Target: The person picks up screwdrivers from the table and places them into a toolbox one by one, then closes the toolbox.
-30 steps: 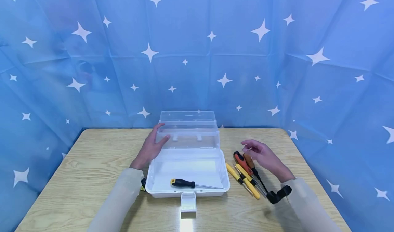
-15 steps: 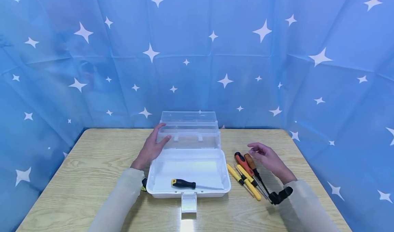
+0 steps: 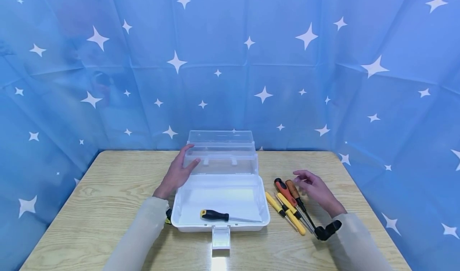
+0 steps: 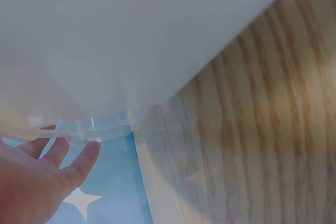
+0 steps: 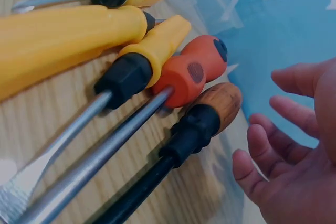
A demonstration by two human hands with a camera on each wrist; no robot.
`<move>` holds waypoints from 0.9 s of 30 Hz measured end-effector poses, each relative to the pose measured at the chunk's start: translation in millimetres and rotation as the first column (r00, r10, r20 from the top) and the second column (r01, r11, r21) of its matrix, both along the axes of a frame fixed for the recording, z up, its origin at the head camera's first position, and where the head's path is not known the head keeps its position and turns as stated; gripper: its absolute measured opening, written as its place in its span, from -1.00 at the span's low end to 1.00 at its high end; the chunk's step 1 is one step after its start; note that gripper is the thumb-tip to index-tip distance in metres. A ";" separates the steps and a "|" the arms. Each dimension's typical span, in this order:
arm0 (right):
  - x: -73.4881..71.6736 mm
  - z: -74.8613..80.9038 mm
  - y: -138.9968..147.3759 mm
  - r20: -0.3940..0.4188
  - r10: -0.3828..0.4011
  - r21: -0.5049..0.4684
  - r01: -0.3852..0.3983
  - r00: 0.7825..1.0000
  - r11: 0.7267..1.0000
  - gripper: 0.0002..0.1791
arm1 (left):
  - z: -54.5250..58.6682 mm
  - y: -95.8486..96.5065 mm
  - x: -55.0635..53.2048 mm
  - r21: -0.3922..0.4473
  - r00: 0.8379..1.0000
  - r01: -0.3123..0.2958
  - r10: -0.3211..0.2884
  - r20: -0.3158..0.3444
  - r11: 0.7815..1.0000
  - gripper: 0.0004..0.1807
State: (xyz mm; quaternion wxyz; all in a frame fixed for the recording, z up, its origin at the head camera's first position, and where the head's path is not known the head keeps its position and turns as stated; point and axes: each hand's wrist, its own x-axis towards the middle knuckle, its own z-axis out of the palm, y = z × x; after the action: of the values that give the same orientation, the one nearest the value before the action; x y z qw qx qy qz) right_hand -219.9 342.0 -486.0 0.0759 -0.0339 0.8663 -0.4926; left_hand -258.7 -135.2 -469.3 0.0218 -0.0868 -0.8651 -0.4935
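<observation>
Wooden table (image 3: 122, 183), white toolbox (image 3: 219, 199) on it with the lid (image 3: 220, 166) raised; left hand (image 3: 177, 173) at the lid's left edge, thumb and forefinger well apart. Right hand (image 3: 315, 188) much the nearer to 5 screwdrivers lying right of the box: 3 yellow-handled screwdrivers (image 3: 285, 201), 1 orange-handled screwdriver (image 5: 176, 85), 1 wooden-handled screwdriver (image 5: 223, 100). Right fingers loosely bent and apart, holding nothing. The wooden handle sits just left of their tips, slightly toward the person; no contact that I make out. Its long axis slants, butt farthest away, black shaft running back rightward. My judgement: that butt, facing the fingers, matters most.
</observation>
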 end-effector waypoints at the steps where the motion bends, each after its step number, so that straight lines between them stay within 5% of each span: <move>1: 0.2 -0.7 0.0 0.006 0.000 -0.006 0.000 1.000 1.000 -0.51 | -0.2 -0.1 0.1 -0.001 1.000 -0.001 0.001 0.001 1.000 -0.29; 27: -0.6 -19.7 0.5 0.045 0.060 0.049 -0.062 0.997 0.997 -0.39 | -0.1 -0.4 0.3 0.002 1.000 -0.003 0.003 0.010 1.000 -0.24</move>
State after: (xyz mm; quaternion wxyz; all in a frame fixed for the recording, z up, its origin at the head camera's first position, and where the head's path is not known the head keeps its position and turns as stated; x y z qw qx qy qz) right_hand -220.6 342.5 -505.7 0.1105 -0.0479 0.8752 -0.4685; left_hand -258.5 -135.6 -469.5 0.0180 -0.0831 -0.8648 -0.4949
